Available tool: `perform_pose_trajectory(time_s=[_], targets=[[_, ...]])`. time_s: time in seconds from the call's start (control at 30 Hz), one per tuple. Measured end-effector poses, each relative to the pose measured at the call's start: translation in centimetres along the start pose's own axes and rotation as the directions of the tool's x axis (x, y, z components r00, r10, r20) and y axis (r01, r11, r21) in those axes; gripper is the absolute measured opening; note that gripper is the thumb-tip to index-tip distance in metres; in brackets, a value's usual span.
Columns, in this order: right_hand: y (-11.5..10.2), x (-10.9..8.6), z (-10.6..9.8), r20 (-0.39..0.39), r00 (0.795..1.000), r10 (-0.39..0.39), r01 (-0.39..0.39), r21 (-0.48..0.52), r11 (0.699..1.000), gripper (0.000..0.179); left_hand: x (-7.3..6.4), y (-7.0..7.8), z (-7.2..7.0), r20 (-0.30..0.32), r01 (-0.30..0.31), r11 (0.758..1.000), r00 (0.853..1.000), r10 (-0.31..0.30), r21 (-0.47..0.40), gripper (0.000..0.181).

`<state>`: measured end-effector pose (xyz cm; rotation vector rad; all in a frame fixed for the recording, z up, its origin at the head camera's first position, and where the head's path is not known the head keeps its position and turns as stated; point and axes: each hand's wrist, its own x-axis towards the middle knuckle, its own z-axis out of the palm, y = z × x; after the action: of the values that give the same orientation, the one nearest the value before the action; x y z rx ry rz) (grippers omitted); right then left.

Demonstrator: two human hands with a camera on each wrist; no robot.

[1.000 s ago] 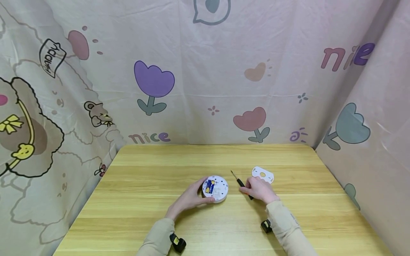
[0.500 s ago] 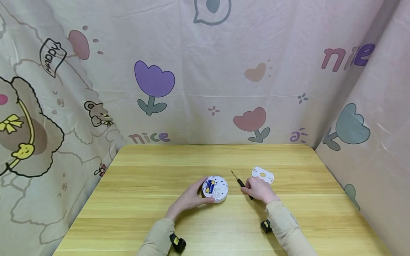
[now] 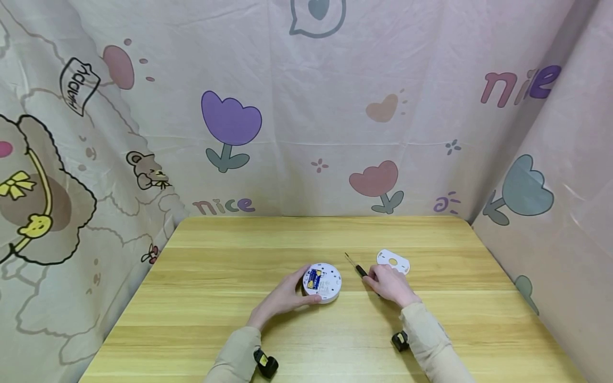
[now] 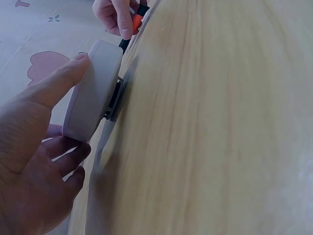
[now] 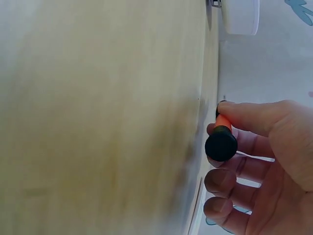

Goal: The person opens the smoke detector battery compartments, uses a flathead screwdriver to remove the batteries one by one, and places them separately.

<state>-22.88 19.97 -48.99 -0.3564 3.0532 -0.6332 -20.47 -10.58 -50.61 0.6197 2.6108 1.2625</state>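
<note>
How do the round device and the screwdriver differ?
The round device is broad and white; the screwdriver is slim, mainly black and orange. The round device is in the left hand, the screwdriver in the right hand. Both are held.

Wood-grain table [image 3: 215, 266], pale curtain [image 3: 306, 106] behind, printed purple tulip [image 3: 231, 121], printed pink tulip [image 3: 374, 178], perhaps a printed bear [image 3: 146, 169] among folds

One round device [image 3: 328, 282], one screwdriver [image 3: 361, 271], one plate [image 3: 400, 263].
</note>
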Motion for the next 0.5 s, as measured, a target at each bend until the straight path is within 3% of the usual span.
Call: perform_pose_trajectory(time_s=[0.5], targets=[[0.93,-0.18,0.01,-0.097,0.994,-0.053,0.067,0.148,0.987,0.011,-0.28,-0.05,0.05,0.016,0.022,1.000,1.000,-0.022,-0.011,0.101]])
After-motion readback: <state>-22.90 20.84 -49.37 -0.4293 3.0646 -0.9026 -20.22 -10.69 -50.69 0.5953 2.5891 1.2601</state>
